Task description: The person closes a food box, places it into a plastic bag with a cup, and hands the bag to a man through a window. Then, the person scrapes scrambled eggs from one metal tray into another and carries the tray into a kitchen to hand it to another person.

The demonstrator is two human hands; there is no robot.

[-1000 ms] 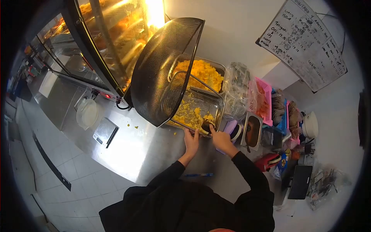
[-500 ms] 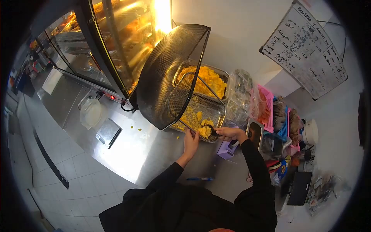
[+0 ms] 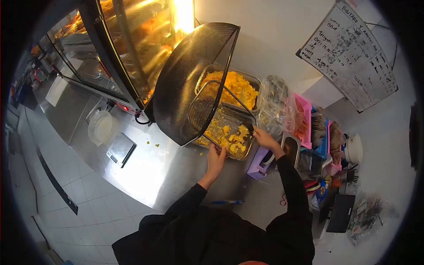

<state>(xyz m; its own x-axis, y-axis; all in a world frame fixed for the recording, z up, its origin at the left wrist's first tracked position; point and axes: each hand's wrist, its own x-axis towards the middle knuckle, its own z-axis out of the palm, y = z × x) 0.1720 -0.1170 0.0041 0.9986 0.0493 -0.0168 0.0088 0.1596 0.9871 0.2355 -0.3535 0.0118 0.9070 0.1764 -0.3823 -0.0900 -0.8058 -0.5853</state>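
Observation:
Yellow food pieces, some crumbled, lie in a metal mesh basket (image 3: 250, 151) on the steel counter. My left hand (image 3: 215, 162) is closed at the basket's near rim, its fingertips partly hidden. Inside the basket's right side, my right hand (image 3: 266, 140) grips a black spoon (image 3: 248, 127), its bowl down among the yellow pieces (image 3: 235, 143). A dark mesh cover (image 3: 187, 84) stands tilted up over the left part of the basket. Behind, a second metal basket (image 3: 254, 81) holds a heap of yellow food (image 3: 238, 90).
A lit glass display case (image 3: 132, 48) stands at the left back. A scale (image 3: 121, 149) and a plastic tub (image 3: 102, 128) sit left. To the right are a purple tape dispenser (image 3: 259, 164), plastic bags (image 3: 272, 106) and pink baskets (image 3: 302, 121). A blue pen (image 3: 227, 202) lies near me.
My right hand has moved up and away with the spoon, from the basket's near edge to its right side. The yellow food in the spoon has dropped into the basket. My left hand stays.

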